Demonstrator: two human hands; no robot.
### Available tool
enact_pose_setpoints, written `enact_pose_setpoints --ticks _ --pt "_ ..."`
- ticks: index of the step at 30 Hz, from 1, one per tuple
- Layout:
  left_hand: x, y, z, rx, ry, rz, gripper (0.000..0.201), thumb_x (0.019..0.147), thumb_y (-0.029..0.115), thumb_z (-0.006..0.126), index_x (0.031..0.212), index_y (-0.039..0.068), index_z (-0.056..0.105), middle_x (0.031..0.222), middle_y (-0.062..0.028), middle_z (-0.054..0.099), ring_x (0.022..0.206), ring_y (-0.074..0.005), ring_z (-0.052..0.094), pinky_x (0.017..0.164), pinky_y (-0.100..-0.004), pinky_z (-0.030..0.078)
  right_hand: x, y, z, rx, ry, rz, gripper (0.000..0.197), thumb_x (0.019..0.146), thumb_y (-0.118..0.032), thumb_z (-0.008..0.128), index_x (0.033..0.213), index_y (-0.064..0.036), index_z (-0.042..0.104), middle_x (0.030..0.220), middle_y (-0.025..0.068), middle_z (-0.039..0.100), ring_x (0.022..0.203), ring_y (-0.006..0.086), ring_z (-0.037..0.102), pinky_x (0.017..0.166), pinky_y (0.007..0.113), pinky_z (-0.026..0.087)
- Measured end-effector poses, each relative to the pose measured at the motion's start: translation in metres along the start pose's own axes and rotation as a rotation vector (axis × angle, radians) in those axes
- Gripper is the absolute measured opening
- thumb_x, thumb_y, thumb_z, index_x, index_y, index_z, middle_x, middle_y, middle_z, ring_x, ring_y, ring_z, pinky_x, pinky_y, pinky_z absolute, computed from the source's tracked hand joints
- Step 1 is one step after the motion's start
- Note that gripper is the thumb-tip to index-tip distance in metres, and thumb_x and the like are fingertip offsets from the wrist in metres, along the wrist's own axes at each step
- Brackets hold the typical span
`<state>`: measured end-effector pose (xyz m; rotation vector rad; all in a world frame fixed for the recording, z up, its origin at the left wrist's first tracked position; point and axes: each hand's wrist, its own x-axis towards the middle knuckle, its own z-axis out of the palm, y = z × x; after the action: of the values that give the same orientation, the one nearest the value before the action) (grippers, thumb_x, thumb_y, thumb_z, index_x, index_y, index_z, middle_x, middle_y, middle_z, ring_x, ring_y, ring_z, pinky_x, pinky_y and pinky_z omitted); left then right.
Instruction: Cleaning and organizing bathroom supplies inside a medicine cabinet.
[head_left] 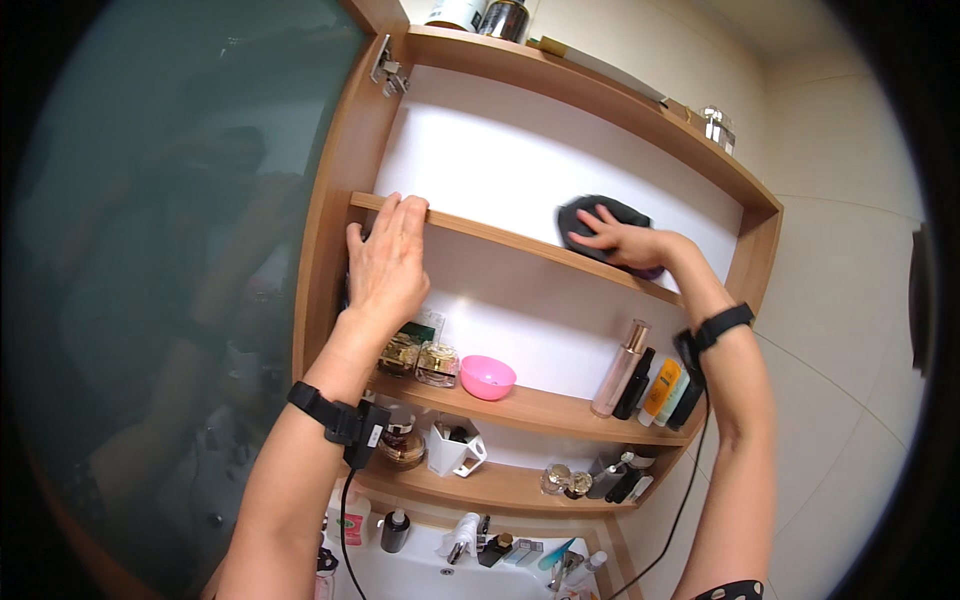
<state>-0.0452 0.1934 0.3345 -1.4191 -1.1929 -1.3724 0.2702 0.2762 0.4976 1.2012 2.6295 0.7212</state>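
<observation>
My left hand (pixel 388 262) rests against the front edge of the middle shelf (pixel 500 236), at its left end. Its fingers are stretched upward over the edge, and the thumb sits apart, lower down; nothing is held in it. On the right part of that same shelf, my right hand (pixel 628 243) presses a dark, bunched-up cloth (pixel 582 214) with its fingers spread over it. The cloth is a little blurred, and its lower part is hidden by the hand and the shelf edge. Behind it stands the white back panel (pixel 500 140) of the wooden cabinet.
A dark glass door (pixel 190 280) hangs open at left. The shelf below bears glass jars (pixel 437 364), a pink bowl (pixel 488 377), a pink bottle (pixel 620 368) and tubes (pixel 659 390). Lower, a white cup (pixel 452 445) stands above the sink (pixel 420 578). Bottles (pixel 503 20) stand on top.
</observation>
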Motion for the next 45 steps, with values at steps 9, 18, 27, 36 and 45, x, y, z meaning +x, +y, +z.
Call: enact_pose_setpoints --ticks 9,18,27,36,45 --pt "0.003 0.003 0.003 -0.069 -0.083 -0.016 0.057 0.071 -0.010 0.051 0.124 0.005 0.039 0.130 -0.0147 0.046 0.132 -0.0333 0.036 0.094 -0.0589 0.034 -0.100 0.051 0.062 0.471 0.206 0.519 0.060 0.097 -0.050 0.025 0.150 -0.0244 0.014 0.154 0.0189 -0.012 0.139 0.0454 -0.008 0.114 0.049 0.003" --pt "0.002 0.014 0.000 -0.059 -0.011 -0.039 0.059 0.066 -0.013 0.049 0.121 0.006 0.041 0.127 -0.0159 0.047 0.130 -0.0340 0.037 0.090 -0.0476 0.037 0.026 -0.018 -0.003 0.290 0.296 0.279 0.063 0.096 -0.053 0.026 0.149 -0.0213 0.017 0.154 0.0204 -0.008 0.133 0.0583 -0.007 0.112 0.057 0.004" --pt "0.004 0.008 -0.006 -0.071 -0.021 -0.029 0.057 0.068 -0.013 0.050 0.120 0.010 0.044 0.123 -0.0120 0.052 0.129 -0.0285 0.040 0.091 -0.0459 0.036 0.098 -0.073 -0.050 0.030 0.182 -0.079 0.057 0.097 -0.046 0.036 0.149 -0.0248 0.021 0.156 0.0098 -0.005 0.142 0.0407 -0.004 0.115 0.050 0.008" --pt "0.003 0.005 -0.004 -0.072 -0.016 0.007 0.057 0.067 -0.014 0.049 0.119 0.009 0.044 0.122 -0.0130 0.051 0.129 -0.0307 0.040 0.088 -0.0446 0.037 -0.012 0.090 -0.011 0.142 0.550 0.298 0.067 0.095 -0.045 0.042 0.150 -0.0221 0.012 0.155 0.0191 -0.004 0.142 0.0386 0.003 0.115 0.047 0.011" --pt "0.000 0.006 0.007 -0.064 0.016 0.015 0.060 0.065 -0.015 0.048 0.121 0.006 0.042 0.124 -0.0146 0.047 0.129 -0.0350 0.037 0.093 -0.0457 0.037 0.016 0.085 -0.006 0.173 0.716 0.903 0.073 0.094 -0.039 0.036 0.147 0.0018 0.007 0.153 0.0233 0.007 0.144 0.0342 -0.001 0.112 0.057 0.001"
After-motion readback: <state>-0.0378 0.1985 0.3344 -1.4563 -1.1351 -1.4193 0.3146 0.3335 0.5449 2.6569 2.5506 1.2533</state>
